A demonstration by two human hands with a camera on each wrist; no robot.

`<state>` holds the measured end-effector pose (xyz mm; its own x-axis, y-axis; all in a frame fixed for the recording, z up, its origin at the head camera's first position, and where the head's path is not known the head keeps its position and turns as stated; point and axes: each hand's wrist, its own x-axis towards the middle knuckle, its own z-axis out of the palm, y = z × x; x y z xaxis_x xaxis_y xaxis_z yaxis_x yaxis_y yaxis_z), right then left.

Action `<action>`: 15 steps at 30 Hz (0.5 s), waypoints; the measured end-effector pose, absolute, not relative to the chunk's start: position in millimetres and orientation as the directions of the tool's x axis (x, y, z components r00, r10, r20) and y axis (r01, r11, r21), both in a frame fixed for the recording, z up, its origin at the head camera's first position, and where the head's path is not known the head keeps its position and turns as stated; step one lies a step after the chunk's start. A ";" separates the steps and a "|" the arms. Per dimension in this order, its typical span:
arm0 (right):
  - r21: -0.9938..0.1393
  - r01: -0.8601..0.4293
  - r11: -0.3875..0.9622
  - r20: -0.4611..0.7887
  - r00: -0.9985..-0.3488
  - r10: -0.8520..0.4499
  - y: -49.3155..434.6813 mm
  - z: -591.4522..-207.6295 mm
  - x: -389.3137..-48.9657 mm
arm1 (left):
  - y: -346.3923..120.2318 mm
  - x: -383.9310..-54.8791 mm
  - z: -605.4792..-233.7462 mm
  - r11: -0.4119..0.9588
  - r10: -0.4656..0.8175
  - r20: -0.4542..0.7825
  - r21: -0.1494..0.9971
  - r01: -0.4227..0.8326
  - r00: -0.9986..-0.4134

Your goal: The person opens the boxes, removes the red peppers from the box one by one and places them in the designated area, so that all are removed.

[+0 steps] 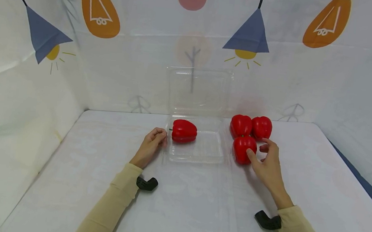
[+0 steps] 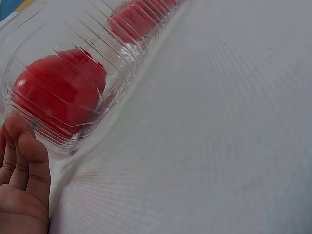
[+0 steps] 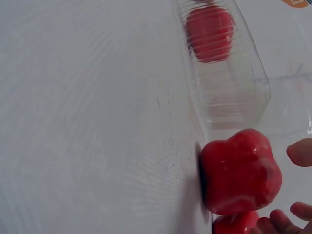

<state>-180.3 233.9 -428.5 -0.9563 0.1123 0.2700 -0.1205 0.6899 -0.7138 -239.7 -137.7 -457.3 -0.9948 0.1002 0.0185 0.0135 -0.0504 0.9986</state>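
A clear plastic clamshell box (image 1: 198, 158) lies with its lid (image 1: 198, 91) raised against the back wall. Inside its left half, a red bell pepper (image 1: 184, 131) rests on its side. My left hand (image 1: 151, 147) pinches the box's left edge, fingertips at the corner in the left wrist view. To the right of the box sit three more peppers: a front one (image 1: 244, 150), a back left one (image 1: 240, 125) and a back right one (image 1: 261, 127). Over the front pepper's right side, my right hand (image 1: 268, 167) spreads thumb and fingers; a gap shows beside the thumb in the right wrist view.
A white cloth covers the table (image 1: 184, 201). Behind it hangs a white curtain (image 1: 137, 62) printed with lamps and bulbs. Black wrist devices (image 1: 147, 183) sit at both cuffs.
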 end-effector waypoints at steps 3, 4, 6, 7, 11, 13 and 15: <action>-0.717 -0.204 0.667 0.349 -0.933 0.090 233.3 -428.4 -180.2 | -137.9 -239.8 -457.4 -0.052 0.100 0.013 0.999 0.007 -0.995; -0.715 -0.226 0.662 0.371 -0.925 0.084 232.9 -428.3 -180.4 | -137.9 -239.9 -457.4 -0.052 0.099 0.010 0.999 0.005 -0.995; -0.712 -0.263 0.651 0.404 -0.912 0.074 231.9 -427.9 -180.6 | -137.7 -240.0 -457.3 -0.050 0.097 0.006 0.999 0.001 -0.995; -0.710 -0.277 0.647 0.417 -0.906 0.070 231.5 -427.8 -180.8 | -137.7 -240.0 -457.2 -0.049 0.096 0.003 0.999 -0.002 -0.995; -0.700 -0.317 0.640 0.452 -0.890 0.054 230.0 -427.8 -180.9 | -137.4 -240.2 -457.1 -0.048 0.094 -0.002 0.999 -0.006 -0.996; -0.692 -0.332 0.641 0.465 -0.884 0.044 229.5 -427.9 -181.2 | -137.4 -240.2 -457.1 -0.049 0.096 0.001 0.999 -0.004 -0.995; -0.685 -0.345 0.642 0.475 -0.879 0.034 228.5 -427.5 -181.3 | -137.2 -240.3 -457.1 -0.052 0.098 0.006 0.999 0.000 -0.995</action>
